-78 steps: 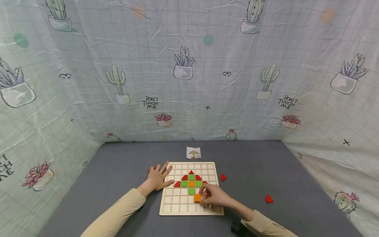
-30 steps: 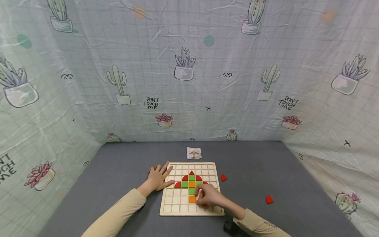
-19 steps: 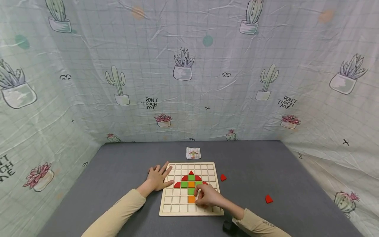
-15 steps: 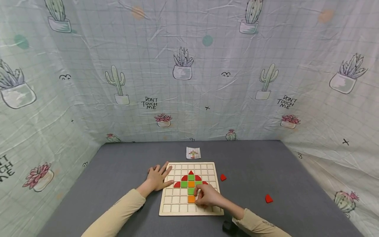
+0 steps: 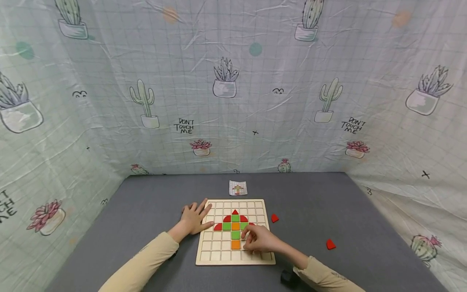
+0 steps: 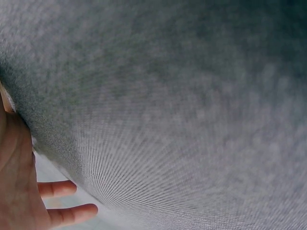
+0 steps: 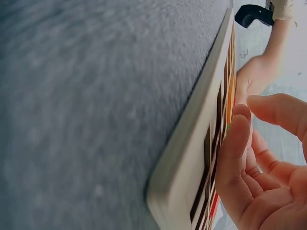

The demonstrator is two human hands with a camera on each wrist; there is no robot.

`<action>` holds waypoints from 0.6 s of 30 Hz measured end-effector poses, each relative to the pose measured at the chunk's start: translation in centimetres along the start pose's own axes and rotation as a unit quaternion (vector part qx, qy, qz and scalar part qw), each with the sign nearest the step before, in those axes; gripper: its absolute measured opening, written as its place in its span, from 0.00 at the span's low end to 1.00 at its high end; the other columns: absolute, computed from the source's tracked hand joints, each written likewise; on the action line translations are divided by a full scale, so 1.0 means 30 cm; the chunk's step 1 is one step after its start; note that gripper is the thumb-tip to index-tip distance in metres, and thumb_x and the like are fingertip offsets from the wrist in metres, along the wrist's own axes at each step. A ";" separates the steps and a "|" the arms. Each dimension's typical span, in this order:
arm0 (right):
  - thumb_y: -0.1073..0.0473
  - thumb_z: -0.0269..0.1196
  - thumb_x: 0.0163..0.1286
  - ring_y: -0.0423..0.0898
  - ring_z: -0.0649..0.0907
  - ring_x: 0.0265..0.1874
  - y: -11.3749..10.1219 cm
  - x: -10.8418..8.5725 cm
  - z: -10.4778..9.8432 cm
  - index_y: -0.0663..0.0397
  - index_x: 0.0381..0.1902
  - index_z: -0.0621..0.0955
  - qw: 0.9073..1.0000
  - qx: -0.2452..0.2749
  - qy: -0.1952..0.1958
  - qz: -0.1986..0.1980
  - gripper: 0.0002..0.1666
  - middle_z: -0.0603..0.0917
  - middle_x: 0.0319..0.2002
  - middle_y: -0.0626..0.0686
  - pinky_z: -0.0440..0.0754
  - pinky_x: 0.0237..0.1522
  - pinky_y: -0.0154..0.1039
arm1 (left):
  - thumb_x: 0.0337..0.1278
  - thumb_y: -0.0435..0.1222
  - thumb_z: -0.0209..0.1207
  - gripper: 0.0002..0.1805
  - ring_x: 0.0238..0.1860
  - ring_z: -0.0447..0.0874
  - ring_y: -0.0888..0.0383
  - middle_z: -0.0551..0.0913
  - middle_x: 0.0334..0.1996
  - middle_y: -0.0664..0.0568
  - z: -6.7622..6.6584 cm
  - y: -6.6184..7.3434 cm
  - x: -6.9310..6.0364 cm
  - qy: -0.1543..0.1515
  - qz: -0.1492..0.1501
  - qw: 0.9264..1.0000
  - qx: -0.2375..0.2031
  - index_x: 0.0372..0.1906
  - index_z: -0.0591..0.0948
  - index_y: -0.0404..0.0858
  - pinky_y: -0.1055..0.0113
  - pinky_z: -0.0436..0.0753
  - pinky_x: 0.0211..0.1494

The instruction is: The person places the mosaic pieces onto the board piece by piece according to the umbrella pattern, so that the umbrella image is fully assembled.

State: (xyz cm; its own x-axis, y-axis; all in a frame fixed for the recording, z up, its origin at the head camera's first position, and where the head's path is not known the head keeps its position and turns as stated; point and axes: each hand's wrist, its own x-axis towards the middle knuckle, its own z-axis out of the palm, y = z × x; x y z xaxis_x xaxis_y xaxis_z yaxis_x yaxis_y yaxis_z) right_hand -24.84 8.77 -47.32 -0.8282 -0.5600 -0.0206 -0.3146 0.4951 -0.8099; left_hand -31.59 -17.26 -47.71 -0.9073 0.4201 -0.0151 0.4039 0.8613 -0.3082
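Observation:
A wooden grid board (image 5: 215, 256) lies on the table, bearing red, green and orange tiles in an arrow-like shape. Below the lowest green tile (image 5: 236, 235) sits a flat orange square tile (image 5: 236, 244) in its cell. My right hand (image 5: 263, 239) hovers just right of that tile, fingers loosely bent, with nothing visible between thumb and forefinger. In the right wrist view, the thumb and fingers (image 7: 235, 143) appear above the board edge, partly hiding the tiles. My left hand (image 5: 193, 217) rests with spread fingers on the board's left edge.
A small printed card (image 5: 238, 187) showing a coloured pattern lies behind the board. Two loose red pieces lie to the right: one red piece (image 5: 275, 218) near the board, another red piece (image 5: 330, 244) farther off. Patterned cloth walls (image 5: 226, 121) surround the grey table (image 5: 164, 194).
The right hand brought the orange tile leftward into the cell under the green column, then let it go and drew slightly right. The left hand has stayed on the board.

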 end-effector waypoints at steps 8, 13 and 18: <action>0.67 0.62 0.54 0.37 0.75 0.14 0.021 -0.018 -0.037 0.62 0.36 0.75 0.999 0.036 -0.014 -0.005 0.11 0.79 0.21 0.52 0.74 0.17 0.29 | 0.56 0.65 0.36 0.38 0.54 0.66 0.47 0.56 0.68 0.52 -0.008 -0.002 -0.002 0.001 0.003 1.000 0.001 0.67 0.58 0.50 0.52 0.67 0.34; 0.65 0.62 0.55 0.36 0.75 0.16 0.028 -0.037 -0.058 0.62 0.36 0.76 0.999 0.034 -0.011 -0.015 0.10 0.80 0.23 0.55 0.75 0.19 0.29 | 0.56 0.64 0.36 0.37 0.54 0.66 0.46 0.56 0.68 0.52 -0.011 -0.001 -0.005 0.006 0.006 1.000 -0.001 0.67 0.58 0.50 0.51 0.67 0.34; 0.65 0.62 0.56 0.41 0.76 0.17 0.043 -0.055 -0.099 0.64 0.37 0.77 0.999 0.025 -0.010 -0.021 0.11 0.80 0.24 0.57 0.76 0.19 0.34 | 0.56 0.65 0.36 0.37 0.54 0.66 0.46 0.57 0.68 0.52 -0.004 0.000 -0.005 0.005 0.003 1.000 -0.002 0.67 0.58 0.50 0.51 0.67 0.35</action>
State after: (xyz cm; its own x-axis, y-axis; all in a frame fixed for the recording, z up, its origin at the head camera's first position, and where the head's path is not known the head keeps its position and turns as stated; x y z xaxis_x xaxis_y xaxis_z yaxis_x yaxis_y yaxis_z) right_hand -25.27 12.29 -46.58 -0.8054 -0.5927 0.0026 -0.3244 0.4372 -0.8388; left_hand -31.45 -17.29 -47.59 -0.9032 0.4292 -0.0069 0.4107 0.8594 -0.3045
